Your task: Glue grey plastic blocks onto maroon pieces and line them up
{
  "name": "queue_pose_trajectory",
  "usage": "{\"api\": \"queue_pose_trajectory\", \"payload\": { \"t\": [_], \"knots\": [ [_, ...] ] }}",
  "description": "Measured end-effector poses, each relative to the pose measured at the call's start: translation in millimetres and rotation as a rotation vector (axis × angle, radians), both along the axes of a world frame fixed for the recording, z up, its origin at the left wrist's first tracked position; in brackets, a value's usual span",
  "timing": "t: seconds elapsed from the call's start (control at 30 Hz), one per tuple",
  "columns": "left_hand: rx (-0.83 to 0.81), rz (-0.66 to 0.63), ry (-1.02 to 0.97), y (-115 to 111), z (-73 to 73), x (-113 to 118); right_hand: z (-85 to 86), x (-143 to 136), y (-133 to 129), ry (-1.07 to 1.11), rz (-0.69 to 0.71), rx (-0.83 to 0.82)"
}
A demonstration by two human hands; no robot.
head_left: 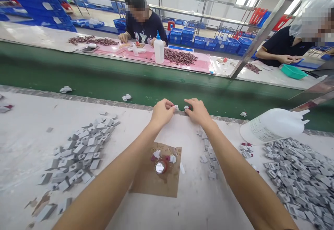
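Observation:
Both arms reach to the far edge of the white table (114,160), beside the green strip (109,84). My left hand (164,112) pinches a small white and dark-red piece (175,107) between thumb and fingers. Just right of it, my right hand (197,110) has its fingers curled on a similar white and red piece (186,108). Nearer me lies a brown cardboard square (161,186) bearing a small round container (160,167) with shiny contents and white and red pieces around it.
Grey blocks (78,150) are heaped at left, more grey parts (305,174) at right. A white bottle (271,125) lies tilted at right. Beyond the green strip, two people (144,26) work beside dark-red piles (180,57) and an upright bottle (159,51).

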State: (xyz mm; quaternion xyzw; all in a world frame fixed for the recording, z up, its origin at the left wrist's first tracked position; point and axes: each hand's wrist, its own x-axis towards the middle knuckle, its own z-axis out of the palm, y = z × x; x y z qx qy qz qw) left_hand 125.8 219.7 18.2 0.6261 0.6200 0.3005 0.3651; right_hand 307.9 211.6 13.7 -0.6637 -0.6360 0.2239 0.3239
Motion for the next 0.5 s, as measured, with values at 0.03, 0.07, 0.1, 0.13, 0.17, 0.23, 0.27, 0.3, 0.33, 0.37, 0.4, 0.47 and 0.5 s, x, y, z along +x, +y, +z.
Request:
{"api": "queue_pose_trajectory", "payload": {
  "t": [0.03,0.07,0.1,0.13,0.17,0.23,0.27,0.3,0.33,0.37,0.4,0.47,0.5],
  "knots": [
    [-0.010,0.008,0.034,10,-2.6,7,-1.4,0,10,-0.023,-0.002,-0.010],
    [-0.019,0.007,0.063,18,-4.3,15,-1.2,0,14,-0.040,-0.012,-0.016],
    [-0.025,0.001,0.087,23,-5.3,22,0.7,0,13,-0.049,-0.030,-0.016],
    [-0.028,-0.009,0.108,27,-5.8,28,4.1,1,8,-0.052,-0.052,-0.010],
    [-0.028,-0.019,0.130,28,-5.9,34,8.5,2,-3,-0.048,-0.073,-0.001],
    [-0.018,-0.027,0.181,28,-5.5,42,17.3,6,-36,-0.023,-0.092,0.015],
    [-0.008,-0.022,0.211,26,-4.9,43,20.0,8,-57,-0.006,-0.078,0.022],
    [0.005,-0.015,0.241,22,-3.9,43,20.6,10,-80,0.009,-0.053,0.025],
    [0.019,-0.009,0.268,16,-2.3,40,18.5,12,-104,0.020,-0.008,0.024],
    [0.037,-0.008,0.289,7,0.0,36,13.6,13,-130,0.017,0.050,0.047],
    [0.060,-0.016,0.305,-6,2.9,29,6.2,13,-155,0.033,0.118,0.035],
    [0.109,-0.055,0.324,-42,9.2,8,-14.1,9,-203,0.150,0.125,0.015],
    [0.129,-0.082,0.335,-63,11.8,-6,-25.2,5,-224,0.206,0.120,0.017]
  ]
}}
